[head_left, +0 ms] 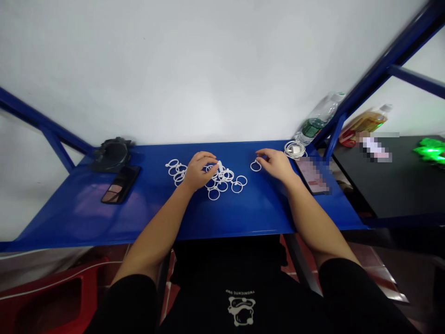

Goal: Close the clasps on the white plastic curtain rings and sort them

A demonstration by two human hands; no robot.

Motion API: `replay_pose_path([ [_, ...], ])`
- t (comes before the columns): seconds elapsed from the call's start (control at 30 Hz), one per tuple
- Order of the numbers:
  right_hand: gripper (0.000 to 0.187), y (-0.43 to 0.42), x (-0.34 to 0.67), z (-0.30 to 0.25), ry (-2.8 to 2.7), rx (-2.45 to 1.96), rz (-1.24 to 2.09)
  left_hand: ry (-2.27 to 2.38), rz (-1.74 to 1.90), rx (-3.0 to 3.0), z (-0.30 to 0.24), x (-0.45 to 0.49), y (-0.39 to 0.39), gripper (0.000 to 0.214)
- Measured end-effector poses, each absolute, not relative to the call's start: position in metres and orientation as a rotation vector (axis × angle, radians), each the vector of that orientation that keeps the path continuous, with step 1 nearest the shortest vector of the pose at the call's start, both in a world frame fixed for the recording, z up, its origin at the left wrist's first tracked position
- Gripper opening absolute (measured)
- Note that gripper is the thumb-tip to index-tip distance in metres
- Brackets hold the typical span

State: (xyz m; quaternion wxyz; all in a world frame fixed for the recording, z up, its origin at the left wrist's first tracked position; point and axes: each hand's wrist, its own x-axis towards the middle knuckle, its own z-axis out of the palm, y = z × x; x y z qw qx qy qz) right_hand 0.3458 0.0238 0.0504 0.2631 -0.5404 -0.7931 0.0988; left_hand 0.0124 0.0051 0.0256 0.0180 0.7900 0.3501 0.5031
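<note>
Several thin white curtain rings, each with a small eyelet, lie in a loose heap on the blue table. My left hand is over the heap, covering part of it. Its thumb and forefinger close on a white piece that looks like a ring seen nearly edge-on. To the right, apart from the heap, my right hand pinches another white ring by its eyelet, between thumb and forefinger. The ring hangs or rests just by the tabletop; I cannot tell which.
At the left are a black phone and a dark bundled item. A coiled white cable with charger, a water bottle and a blurred-out phone-like slab stand right. Blue frame bars flank the table; a wall is behind.
</note>
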Motion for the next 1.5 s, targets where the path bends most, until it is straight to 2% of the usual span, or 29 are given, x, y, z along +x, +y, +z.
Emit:
replay_pose_path([
  [0.13,0.034,0.038,0.355,0.039,-2.158,-1.773,0.269,1.239,1.557,2.351,0.027,0.004,0.007,0.021],
  [0.27,0.04,0.042,0.344,0.027,-2.183,-1.869,0.258,1.276,1.425,2.384,0.024,0.006,0.008,0.022],
  [0.4,0.027,0.044,0.339,0.023,-2.174,-1.837,0.348,1.248,1.311,2.434,0.018,0.009,0.01,0.021],
  [0.57,0.013,0.046,0.341,0.017,-2.079,-1.62,0.478,1.152,1.216,2.493,0.014,0.012,0.01,0.021],
  [0.77,0.025,0.024,0.318,0.021,-1.741,-1.155,0.538,1.036,1.221,2.492,0.014,0.021,0.005,0.02],
  [0.87,0.024,0.003,0.297,0.027,-1.746,-1.016,0.576,0.991,1.275,2.415,0.015,0.03,0.001,0.019],
  [1.0,0.036,-0.019,0.275,0.03,-1.817,-0.814,0.664,0.897,1.338,2.341,0.018,0.04,-0.005,0.016],
  [1.3,0.027,-0.02,0.276,0.031,-1.997,-0.83,0.324,0.82,1.501,2.475,0.017,0.041,-0.005,0.011],
  [1.5,0.023,-0.017,0.278,0.03,-2.104,-0.806,0.218,0.762,1.562,2.518,0.019,0.046,-0.008,0.007],
])
